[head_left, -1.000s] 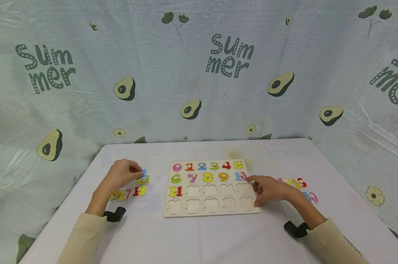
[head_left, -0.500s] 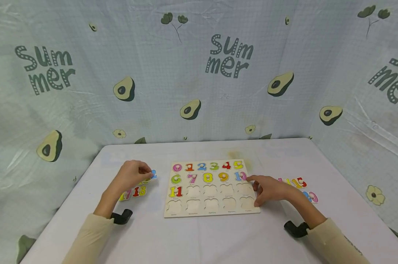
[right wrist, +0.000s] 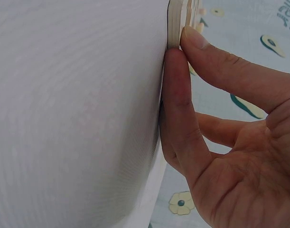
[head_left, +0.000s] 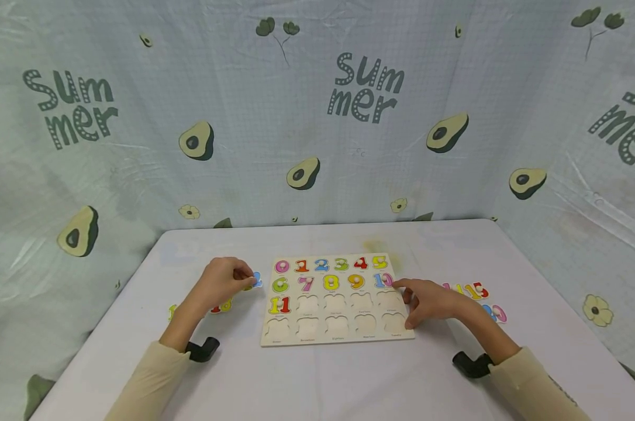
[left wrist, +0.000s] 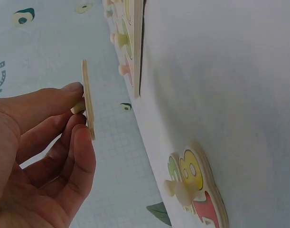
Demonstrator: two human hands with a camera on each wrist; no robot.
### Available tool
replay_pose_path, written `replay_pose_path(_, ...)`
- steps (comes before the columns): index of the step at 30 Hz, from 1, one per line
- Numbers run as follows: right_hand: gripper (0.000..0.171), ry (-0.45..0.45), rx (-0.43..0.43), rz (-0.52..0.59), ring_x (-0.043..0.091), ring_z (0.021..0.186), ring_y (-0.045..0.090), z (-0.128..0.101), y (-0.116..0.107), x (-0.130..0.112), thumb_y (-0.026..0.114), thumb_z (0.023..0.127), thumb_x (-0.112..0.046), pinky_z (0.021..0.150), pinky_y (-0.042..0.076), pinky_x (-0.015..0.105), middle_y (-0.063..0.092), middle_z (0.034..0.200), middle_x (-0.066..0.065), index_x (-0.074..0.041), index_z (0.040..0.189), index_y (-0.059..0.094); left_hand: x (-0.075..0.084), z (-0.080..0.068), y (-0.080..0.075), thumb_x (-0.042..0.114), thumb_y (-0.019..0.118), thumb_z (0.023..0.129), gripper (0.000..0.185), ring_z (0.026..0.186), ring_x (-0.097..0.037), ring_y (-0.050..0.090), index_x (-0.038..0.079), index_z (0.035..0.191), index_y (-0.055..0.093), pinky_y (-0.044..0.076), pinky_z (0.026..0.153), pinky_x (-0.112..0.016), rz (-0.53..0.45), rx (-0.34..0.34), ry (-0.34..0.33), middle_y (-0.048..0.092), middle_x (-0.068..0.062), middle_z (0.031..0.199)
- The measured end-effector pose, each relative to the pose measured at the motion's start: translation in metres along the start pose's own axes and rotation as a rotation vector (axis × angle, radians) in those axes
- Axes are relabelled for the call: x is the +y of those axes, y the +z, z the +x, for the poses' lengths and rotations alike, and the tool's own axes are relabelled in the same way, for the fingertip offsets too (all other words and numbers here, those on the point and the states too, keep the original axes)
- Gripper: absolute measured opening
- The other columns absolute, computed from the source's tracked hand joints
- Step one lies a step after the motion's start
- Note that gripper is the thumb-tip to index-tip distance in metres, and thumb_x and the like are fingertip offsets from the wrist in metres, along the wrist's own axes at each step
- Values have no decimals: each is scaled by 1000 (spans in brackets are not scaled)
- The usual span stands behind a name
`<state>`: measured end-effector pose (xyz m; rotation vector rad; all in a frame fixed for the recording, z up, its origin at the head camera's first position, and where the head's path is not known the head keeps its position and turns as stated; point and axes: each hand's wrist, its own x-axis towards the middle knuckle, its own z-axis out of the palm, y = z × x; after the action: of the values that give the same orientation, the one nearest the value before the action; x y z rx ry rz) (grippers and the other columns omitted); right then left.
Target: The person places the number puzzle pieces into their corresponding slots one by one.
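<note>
My left hand (head_left: pixel 224 279) pinches the small knob of a wooden number puzzle piece (left wrist: pixel 88 102) between thumb and finger. The piece shows a blue 2 in the head view and is held edge-on in the left wrist view, clear of the table. My right hand (head_left: pixel 428 301) grips the right edge of the wooden number puzzle board (head_left: pixel 291 345), fingertips at the rim near the 10. In the right wrist view one fingertip lies over the board's edge (right wrist: pixel 174 28) and another presses against its side. Numbers 0 to 11 sit in their slots; the lower slots are bare.
Number pieces, including a red-and-yellow one (left wrist: pixel 197 173), lie on the white table (head_left: pixel 317 386) by my left forearm. Several more, such as a yellow-and-red 15 (head_left: pixel 477 290) and a blue-and-pink one (head_left: pixel 499 314), lie beyond my right hand. A printed curtain (head_left: pixel 317 117) surrounds the table.
My left hand has moved right toward the board, carrying the piece away from the left group. The right hand stays at the board's edge.
</note>
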<state>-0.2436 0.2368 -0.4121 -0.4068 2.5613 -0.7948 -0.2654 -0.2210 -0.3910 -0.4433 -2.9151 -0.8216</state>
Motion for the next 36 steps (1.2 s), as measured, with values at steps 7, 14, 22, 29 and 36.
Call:
replay_pose_path(7, 84, -10, -5, 10, 20, 94, 56, -1, -1, 1, 88, 76, -14, 79, 47, 34, 60, 113, 7, -3, 150, 48, 10, 4, 12, 15, 80, 89, 9, 70, -11, 57, 6, 91, 78, 47, 64, -25, -17, -17, 32, 70, 0, 77)
replay_pose_path(14, 86, -24, -6, 1, 20, 93, 56, 0, -3, 2, 89, 76, -14, 79, 47, 34, 60, 113, 7, -3, 150, 47, 23, 9, 26, 18, 81, 89, 11, 71, -11, 56, 8, 90, 78, 47, 64, -24, -24, -49, 75, 68, 2, 77)
replay_pose_path(22, 85, -17, -8, 2, 20, 94, 55, 1, -1, 3, 89, 75, -12, 79, 47, 34, 60, 114, 6, -4, 149, 48, 35, 18, 38, 18, 81, 89, 9, 72, -9, 56, 10, 87, 78, 46, 67, -24, -15, -94, 105, 67, 5, 75)
replay_pose_path(29, 85, -13, -5, -1, 20, 93, 56, 0, -1, 0, 89, 76, -13, 79, 48, 33, 61, 113, 7, -4, 150, 48, 49, 27, 46, 18, 82, 88, 8, 72, -9, 56, 12, 86, 78, 47, 69, -24, -7, -160, 115, 68, 7, 75)
replay_pose_path(36, 85, -13, -5, -5, 19, 93, 56, 0, 0, 0, 89, 76, -13, 79, 48, 34, 61, 114, 7, -4, 150, 48, 56, 32, 54, 16, 83, 88, 7, 73, -8, 56, 13, 84, 78, 48, 69, -23, -2, -201, 197, 68, 6, 78)
